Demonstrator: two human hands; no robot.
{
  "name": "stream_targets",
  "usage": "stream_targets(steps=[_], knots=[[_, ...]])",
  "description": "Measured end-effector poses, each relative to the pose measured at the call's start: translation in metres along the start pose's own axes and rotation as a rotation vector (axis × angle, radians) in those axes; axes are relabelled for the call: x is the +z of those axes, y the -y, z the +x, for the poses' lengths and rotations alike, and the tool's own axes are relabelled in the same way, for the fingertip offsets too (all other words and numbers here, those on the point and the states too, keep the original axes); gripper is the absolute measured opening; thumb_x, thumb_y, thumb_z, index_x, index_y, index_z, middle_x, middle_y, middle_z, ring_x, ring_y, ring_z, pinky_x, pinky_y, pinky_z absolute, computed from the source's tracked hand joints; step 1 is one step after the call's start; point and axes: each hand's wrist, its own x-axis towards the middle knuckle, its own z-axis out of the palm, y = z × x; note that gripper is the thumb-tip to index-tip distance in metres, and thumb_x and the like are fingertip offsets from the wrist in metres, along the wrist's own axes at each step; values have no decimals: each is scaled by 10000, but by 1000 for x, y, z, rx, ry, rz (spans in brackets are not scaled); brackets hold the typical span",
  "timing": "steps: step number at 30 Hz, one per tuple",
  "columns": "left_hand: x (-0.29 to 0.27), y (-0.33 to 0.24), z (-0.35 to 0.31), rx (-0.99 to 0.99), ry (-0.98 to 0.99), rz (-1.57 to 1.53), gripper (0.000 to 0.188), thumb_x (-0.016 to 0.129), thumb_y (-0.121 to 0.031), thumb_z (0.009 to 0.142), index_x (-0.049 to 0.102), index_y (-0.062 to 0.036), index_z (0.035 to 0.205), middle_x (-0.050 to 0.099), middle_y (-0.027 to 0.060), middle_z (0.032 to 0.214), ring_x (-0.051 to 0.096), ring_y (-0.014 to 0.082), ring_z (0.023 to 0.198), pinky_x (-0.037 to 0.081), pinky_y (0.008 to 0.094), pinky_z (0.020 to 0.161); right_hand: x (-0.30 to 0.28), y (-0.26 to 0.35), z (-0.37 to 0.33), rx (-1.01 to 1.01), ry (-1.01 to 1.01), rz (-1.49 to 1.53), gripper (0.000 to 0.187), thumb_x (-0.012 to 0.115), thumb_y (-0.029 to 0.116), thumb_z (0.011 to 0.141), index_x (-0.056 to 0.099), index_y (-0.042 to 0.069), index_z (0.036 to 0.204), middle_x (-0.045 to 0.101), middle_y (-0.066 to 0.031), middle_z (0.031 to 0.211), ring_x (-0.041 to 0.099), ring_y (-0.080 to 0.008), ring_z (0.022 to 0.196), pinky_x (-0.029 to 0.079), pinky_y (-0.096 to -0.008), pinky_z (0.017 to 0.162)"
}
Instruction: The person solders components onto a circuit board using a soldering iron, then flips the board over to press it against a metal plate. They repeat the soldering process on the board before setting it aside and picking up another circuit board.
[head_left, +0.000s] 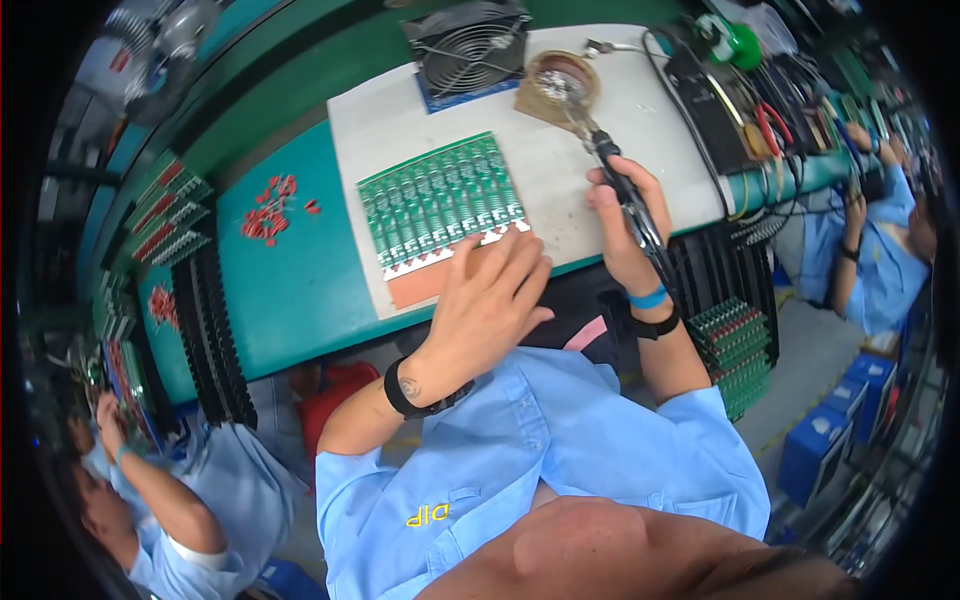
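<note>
A green circuit board panel (440,195) lies on the white mat, with a flat orange-brown strip (415,288) along its near edge. My left hand (490,290) rests at that near edge, its fingers spread and fingertips on or just over the board's border. In my right hand (632,215) is a soldering iron (622,183) with a black handle, held with the fingers wrapped round it. Its front end points away from me into a round brown dish (580,68) with silvery material inside. The iron's tip cannot be made out clearly there.
A black fan (470,55) stands behind the board. Red components (268,212) lie loose on the green mat at left, near a black rack (205,330). Red-handled pliers (773,130) and cables lie at right. Stacked boards (730,350) stand at lower right. Co-workers sit on both sides.
</note>
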Motion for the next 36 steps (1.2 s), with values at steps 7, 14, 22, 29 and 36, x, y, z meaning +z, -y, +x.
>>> stream_targets(steps=[7,14,22,29,36], knots=[[2,-1,14,67,17,151,593,873,-295,778,704,-88,1307,667,55,1378,565,252,1363,302,542,1158,-3,7,-3,-61,69,-104,345,713,41,1011,630,4,1343,751,-128,1161,710,-148,1015,576,-303,914],[-13,-12,-19,-40,39,311,554,825,-360,877,705,-77,1338,709,32,1319,597,196,1310,256,559,1169,-3,6,2,-55,77,-65,343,724,38,1001,638,7,1332,756,-137,1154,723,-164,1030,578,-312,916],[-38,-5,-73,-234,-24,271,474,868,-247,845,732,-52,1255,736,77,1216,646,239,1209,328,507,1119,-11,7,8,-166,247,-51,371,736,62,1007,617,5,1354,758,-158,1151,742,-199,1073,589,-326,911],[-19,20,-62,-316,-256,124,387,879,-89,814,706,-25,1154,721,114,1188,661,300,1137,448,440,983,-5,16,1,-230,391,-129,386,733,64,1007,606,-1,1365,760,-190,1151,754,-242,1086,588,-329,911],[-11,33,-81,-361,-305,84,380,871,-100,837,695,-21,1165,696,139,1222,652,330,1161,449,434,997,-17,30,-5,-177,332,-162,394,759,168,1000,646,0,1339,752,-174,1086,737,-250,972,571,-349,863]])
